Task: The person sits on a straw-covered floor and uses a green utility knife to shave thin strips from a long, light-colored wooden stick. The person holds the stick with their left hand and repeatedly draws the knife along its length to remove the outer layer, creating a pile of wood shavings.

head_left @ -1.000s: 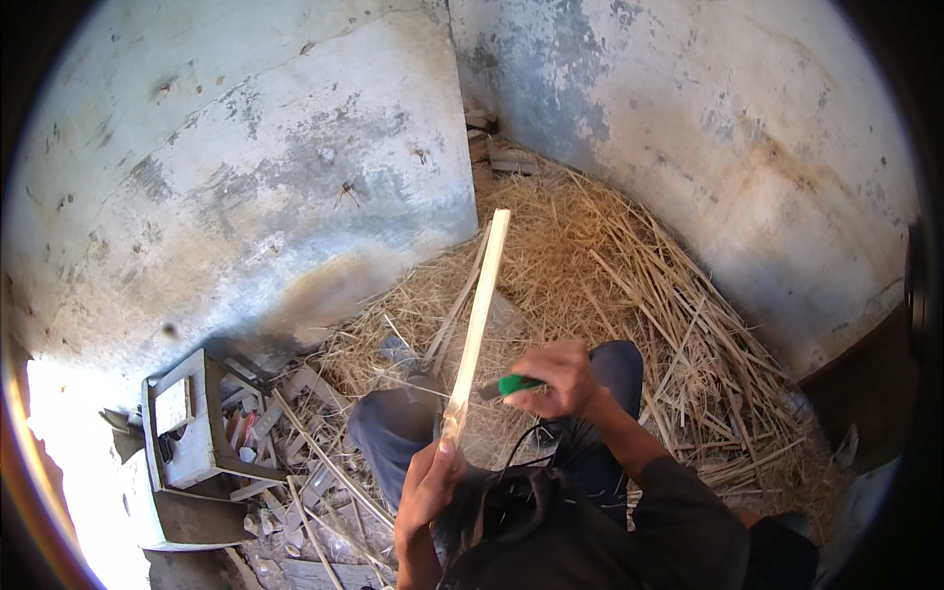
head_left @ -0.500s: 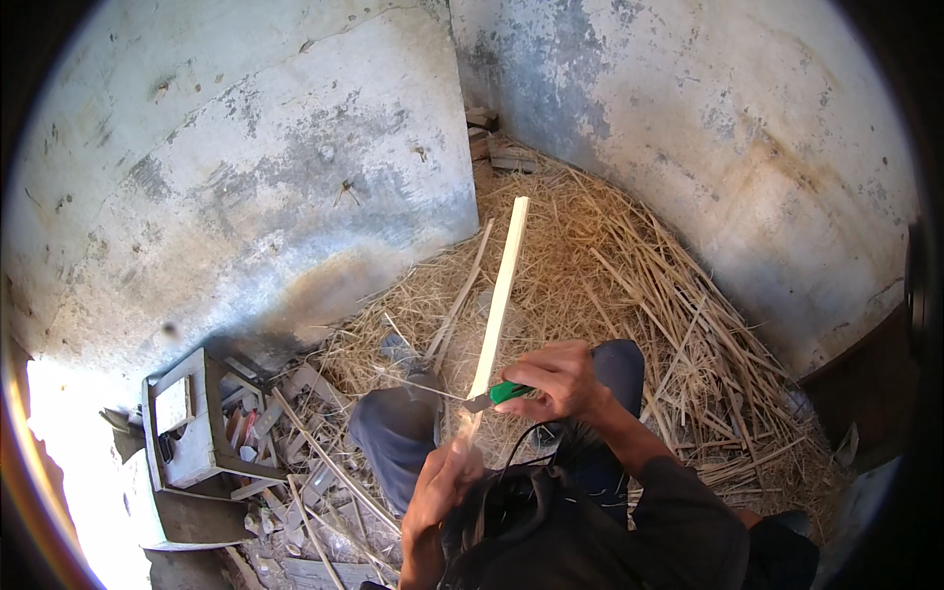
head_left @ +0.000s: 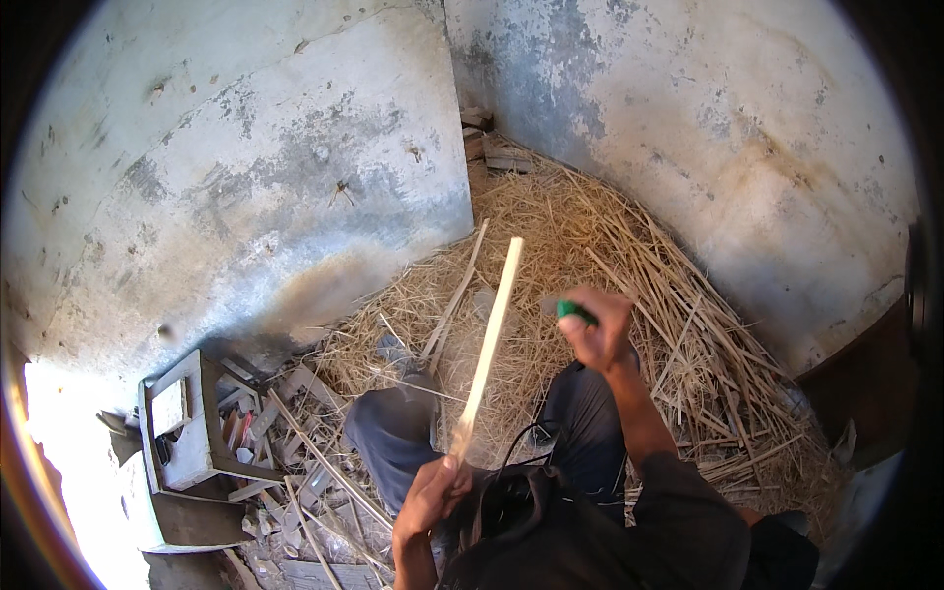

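My left hand (head_left: pixel 433 492) is closed round the lower end of a pale split wooden strip (head_left: pixel 492 339), which slants up and away from me between my knees. Near my grip the strip looks browner and rougher. Off to the right, my right hand (head_left: pixel 602 329) grips a knife with a green handle (head_left: pixel 577 313). Its short grey blade (head_left: pixel 549 306) points left toward the strip, apart from it. Motion blurs the right hand and the blade slightly.
Straw-like shavings and thin strips (head_left: pixel 678 324) cover the floor ahead and to the right. On the left an overturned wooden stool-like frame (head_left: pixel 202 462) stands among scraps. Worn plaster walls (head_left: pixel 295 147) close in the far side.
My right hand has moved the knife up, away and to the right, off the strip. The strip's far tip has dropped nearer to me, and my left hand has shifted slightly down.
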Demonstrator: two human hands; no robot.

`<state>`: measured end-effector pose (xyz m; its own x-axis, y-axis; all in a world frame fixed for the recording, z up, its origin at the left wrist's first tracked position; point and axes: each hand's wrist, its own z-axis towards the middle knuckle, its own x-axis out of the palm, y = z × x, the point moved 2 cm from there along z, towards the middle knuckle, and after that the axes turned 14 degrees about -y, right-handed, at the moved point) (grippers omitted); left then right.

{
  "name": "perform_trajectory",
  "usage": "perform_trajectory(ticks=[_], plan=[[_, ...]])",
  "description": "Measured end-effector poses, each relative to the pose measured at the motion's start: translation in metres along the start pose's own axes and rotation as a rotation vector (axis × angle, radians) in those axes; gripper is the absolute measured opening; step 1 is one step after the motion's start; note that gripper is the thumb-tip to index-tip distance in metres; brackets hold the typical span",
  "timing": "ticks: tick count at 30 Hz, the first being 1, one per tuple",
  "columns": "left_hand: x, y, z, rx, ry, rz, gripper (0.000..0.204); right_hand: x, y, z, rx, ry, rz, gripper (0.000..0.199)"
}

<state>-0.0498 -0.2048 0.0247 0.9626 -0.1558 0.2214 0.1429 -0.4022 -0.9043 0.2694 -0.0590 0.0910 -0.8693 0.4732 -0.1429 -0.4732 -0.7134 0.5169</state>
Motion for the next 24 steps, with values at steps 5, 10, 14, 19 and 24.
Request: perform_trajectory(ticks=[5,10,14,19,24], plan=[[0.013,-0.023,0.007,0.047,-0.048,0.028,0.058,0.032,0.036,-0.033,-0.131,0.227,0.100,0.032],[0.019,-0.031,0.007,0.118,-0.113,0.070,0.053,0.035,0.054,-0.033,-0.194,0.291,0.043,0.031],[0.021,-0.025,0.007,0.223,-0.222,0.204,0.050,0.037,0.056,-0.032,-0.217,0.274,0.039,0.036],[0.029,-0.035,0.000,0.243,-0.308,0.290,0.048,0.036,0.054,-0.030,-0.269,0.241,-0.014,0.041],[0.031,-0.036,-0.003,0.236,-0.285,0.267,0.059,0.033,0.055,-0.029,-0.305,0.239,-0.070,0.043]])
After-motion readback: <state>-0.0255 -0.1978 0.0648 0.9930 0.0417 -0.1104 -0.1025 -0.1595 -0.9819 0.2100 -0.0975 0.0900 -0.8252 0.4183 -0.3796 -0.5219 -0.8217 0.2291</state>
